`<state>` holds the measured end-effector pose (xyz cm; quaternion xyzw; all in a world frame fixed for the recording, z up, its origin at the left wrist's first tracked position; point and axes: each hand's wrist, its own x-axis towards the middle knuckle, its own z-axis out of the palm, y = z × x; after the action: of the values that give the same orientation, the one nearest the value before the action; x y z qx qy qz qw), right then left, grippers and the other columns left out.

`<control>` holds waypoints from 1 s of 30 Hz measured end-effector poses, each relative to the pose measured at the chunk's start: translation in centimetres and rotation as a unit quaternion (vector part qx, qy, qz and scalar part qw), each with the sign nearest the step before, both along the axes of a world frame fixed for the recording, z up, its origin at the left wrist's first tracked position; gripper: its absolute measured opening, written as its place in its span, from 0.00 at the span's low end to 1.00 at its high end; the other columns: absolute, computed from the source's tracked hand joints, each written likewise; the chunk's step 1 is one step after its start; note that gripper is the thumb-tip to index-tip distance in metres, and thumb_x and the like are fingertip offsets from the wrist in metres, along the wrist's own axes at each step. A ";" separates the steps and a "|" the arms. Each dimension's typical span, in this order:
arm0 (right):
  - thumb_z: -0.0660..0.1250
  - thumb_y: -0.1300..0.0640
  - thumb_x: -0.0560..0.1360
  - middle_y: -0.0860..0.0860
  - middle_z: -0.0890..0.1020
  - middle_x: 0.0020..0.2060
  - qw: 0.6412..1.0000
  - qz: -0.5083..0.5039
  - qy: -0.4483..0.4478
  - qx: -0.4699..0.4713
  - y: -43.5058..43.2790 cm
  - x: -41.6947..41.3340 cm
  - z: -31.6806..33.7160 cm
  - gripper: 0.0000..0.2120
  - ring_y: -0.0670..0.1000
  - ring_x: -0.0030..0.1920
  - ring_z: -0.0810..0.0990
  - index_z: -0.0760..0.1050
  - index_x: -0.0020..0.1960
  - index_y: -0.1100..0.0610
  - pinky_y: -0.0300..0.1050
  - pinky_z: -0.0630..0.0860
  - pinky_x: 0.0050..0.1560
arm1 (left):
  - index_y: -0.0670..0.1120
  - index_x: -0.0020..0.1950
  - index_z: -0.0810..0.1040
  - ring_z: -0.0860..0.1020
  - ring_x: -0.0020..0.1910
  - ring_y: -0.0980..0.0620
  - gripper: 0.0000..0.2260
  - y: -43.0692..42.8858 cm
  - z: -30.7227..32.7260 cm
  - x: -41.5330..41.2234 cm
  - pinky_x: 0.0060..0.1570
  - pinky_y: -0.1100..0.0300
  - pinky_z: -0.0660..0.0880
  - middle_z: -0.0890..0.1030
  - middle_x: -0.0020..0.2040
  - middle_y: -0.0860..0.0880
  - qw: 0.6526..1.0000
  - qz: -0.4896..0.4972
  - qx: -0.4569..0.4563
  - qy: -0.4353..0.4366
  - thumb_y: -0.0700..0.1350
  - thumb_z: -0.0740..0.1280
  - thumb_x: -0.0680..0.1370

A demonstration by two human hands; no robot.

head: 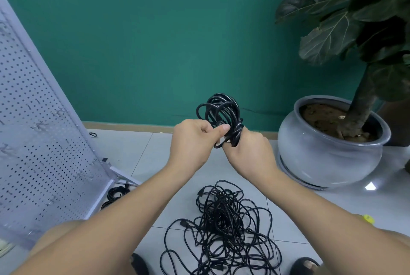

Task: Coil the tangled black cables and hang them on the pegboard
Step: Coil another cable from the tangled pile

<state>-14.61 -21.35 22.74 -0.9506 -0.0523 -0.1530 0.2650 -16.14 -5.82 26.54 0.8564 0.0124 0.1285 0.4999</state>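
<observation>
Both hands, left hand and right hand, grip the coil. Below them lies the tangle.

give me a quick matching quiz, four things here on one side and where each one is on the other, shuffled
Things:
1. coil
2. tangle
3. pegboard
4. pot

Places:
a. at the right, by the wall
b. gripped by the left hand and right hand
c. standing at the left
d. loose on the floor, below the hands

Pairs: 1-b, 2-d, 3-c, 4-a
</observation>
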 end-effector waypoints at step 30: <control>0.66 0.51 0.77 0.47 0.79 0.35 0.996 0.034 0.065 0.053 0.2 -1.7 0.4 0.03 0.55 0.39 0.79 0.72 0.47 0.48 0.47 0.71 0.36 | 0.48 0.42 0.80 0.86 0.38 0.54 0.09 -0.5 -0.2 -0.5 0.48 0.51 0.82 0.86 0.35 0.55 0.999 -0.020 -0.005 -0.037 0.48 0.75 0.81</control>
<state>-16.35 -21.11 23.15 -0.9407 -0.0592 -0.0842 0.3231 -16.66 -6.35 26.30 0.8484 -0.0230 0.1498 0.5071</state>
